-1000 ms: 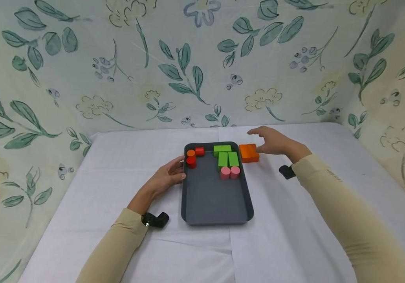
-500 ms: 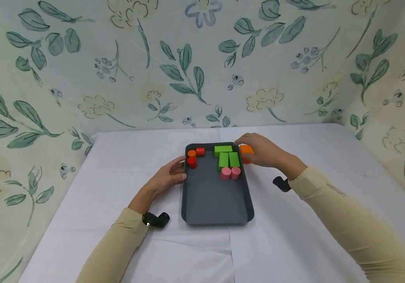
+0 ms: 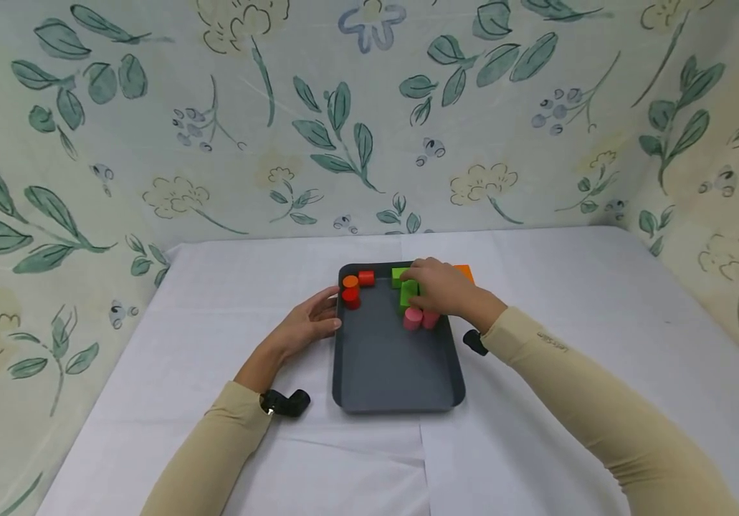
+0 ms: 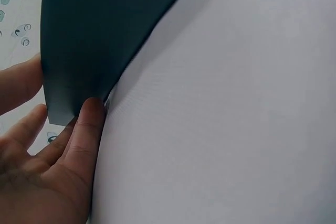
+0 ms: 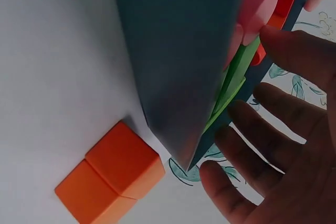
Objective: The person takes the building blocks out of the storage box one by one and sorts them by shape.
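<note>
Right hand (image 3: 443, 288) seen over the green blocks (image 3: 408, 294) at the tray's far right, fingers spread; whether they are touched cannot be told. Pink cylinders (image 3: 413, 319) placed just nearer. The tray (image 3: 398, 373) is touched at its left wall by the left hand (image 3: 304, 321), fingers relaxed. Orange blocks (image 5: 111, 174) left outside, beside the right wall.

A creased beige cloth sleeve (image 3: 214, 444) ends at the bare left hand (image 3: 304, 326); a matching beige sleeve (image 3: 582, 390) with small dark lettering (image 3: 552, 342), at the bare right hand (image 3: 443, 288). Wrist-worn are a bent black left device (image 3: 285, 404) and a rounded black right device (image 3: 475, 342).
</note>
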Demonstrator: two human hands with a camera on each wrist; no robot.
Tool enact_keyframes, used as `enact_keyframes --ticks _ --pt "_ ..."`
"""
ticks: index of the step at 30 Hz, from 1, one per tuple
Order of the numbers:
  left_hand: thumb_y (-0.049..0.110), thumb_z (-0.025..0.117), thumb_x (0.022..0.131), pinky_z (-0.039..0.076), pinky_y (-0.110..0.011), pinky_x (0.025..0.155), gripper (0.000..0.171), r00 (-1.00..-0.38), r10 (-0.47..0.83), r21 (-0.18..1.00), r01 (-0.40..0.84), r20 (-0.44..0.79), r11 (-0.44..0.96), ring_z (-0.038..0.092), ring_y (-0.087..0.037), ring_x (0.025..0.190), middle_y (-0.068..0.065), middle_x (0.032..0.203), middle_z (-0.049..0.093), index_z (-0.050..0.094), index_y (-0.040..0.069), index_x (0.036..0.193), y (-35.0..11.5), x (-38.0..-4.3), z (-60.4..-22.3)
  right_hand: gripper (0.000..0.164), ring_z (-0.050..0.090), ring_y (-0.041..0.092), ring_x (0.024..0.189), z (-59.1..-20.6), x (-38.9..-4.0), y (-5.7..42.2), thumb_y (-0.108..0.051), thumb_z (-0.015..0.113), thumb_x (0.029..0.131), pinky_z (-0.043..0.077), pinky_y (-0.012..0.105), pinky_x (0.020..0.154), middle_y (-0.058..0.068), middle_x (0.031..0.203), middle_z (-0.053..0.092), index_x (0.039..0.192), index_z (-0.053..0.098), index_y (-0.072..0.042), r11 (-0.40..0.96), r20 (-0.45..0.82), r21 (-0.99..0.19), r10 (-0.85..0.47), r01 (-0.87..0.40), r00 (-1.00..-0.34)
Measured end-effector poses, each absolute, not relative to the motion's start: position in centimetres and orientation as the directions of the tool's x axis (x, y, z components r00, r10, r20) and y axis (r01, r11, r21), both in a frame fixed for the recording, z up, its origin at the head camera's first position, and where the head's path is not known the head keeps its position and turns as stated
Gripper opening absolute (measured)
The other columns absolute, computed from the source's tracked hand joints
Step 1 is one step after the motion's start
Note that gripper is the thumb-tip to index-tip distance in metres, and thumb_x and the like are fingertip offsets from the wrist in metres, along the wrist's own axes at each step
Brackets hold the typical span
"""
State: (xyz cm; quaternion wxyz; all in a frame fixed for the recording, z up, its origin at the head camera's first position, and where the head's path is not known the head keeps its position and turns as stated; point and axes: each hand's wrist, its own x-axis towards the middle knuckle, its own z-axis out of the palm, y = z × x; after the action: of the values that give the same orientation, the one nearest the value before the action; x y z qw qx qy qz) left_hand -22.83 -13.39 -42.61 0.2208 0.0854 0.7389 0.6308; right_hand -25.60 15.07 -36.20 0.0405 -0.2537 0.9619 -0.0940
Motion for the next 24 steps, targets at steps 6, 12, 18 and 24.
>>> enact_keyframes --ticks 6,12,18,24 --pt "0.006 0.062 0.094 0.044 -0.049 0.113 0.073 -0.895 0.396 0.972 -0.141 -0.207 0.190 0.035 -0.034 0.148 -0.015 0.163 0.028 0.030 0.024 0.157 -13.5 -22.8 -42.9 0.048 0.055 0.031 0.117 -36.2 -25.8 14.6 -0.024 0.070 0.090 0.052 0.046 0.100 0.016 0.136 0.059 0.134 0.061 -0.008 0.869 -0.102 -0.200 -0.478 -0.453 -0.872" --pt "0.006 0.062 0.094 0.043 -0.049 0.114 0.073 -0.894 0.397 0.972 -0.142 -0.208 0.190 0.035 -0.034 0.148 -0.015 0.163 0.027 0.030 0.024 0.157 -13.5 -22.8 -43.1 0.054 0.054 0.030 0.113 -36.1 -26.2 14.6 -0.028 0.072 0.088 0.053 0.045 0.097 0.016 0.137 0.057 0.136 0.059 -0.007 0.877 -0.148 -0.242 -0.456 -0.415 -0.877" --pt "0.007 0.062 0.094 0.043 -0.050 0.114 0.073 -0.894 0.396 0.970 -0.143 -0.212 0.196 0.036 -0.034 0.148 -0.014 0.163 0.027 0.028 0.023 0.157 -13.5 -22.7 -42.9 0.055 0.053 0.028 0.107 -36.2 -26.7 14.5 -0.033 0.071 0.086 0.053 0.043 0.088 0.015 0.129 0.057 0.134 0.061 -0.006 0.890 -0.167 -0.156 -0.451 -0.428 -0.877" --pt "0.008 0.062 0.094 0.042 -0.051 0.114 0.073 -0.895 0.392 0.970 -0.147 -0.214 0.195 0.036 -0.034 0.148 -0.015 0.163 0.028 0.028 0.023 0.157 -13.4 -22.8 -42.8 0.057 0.050 0.028 0.110 -36.1 -26.8 14.2 -0.032 0.075 0.082 0.051 0.048 0.091 0.013 0.125 0.058 0.133 0.061 -0.010 0.889 -0.169 -0.119 -0.457 -0.442 -0.873"
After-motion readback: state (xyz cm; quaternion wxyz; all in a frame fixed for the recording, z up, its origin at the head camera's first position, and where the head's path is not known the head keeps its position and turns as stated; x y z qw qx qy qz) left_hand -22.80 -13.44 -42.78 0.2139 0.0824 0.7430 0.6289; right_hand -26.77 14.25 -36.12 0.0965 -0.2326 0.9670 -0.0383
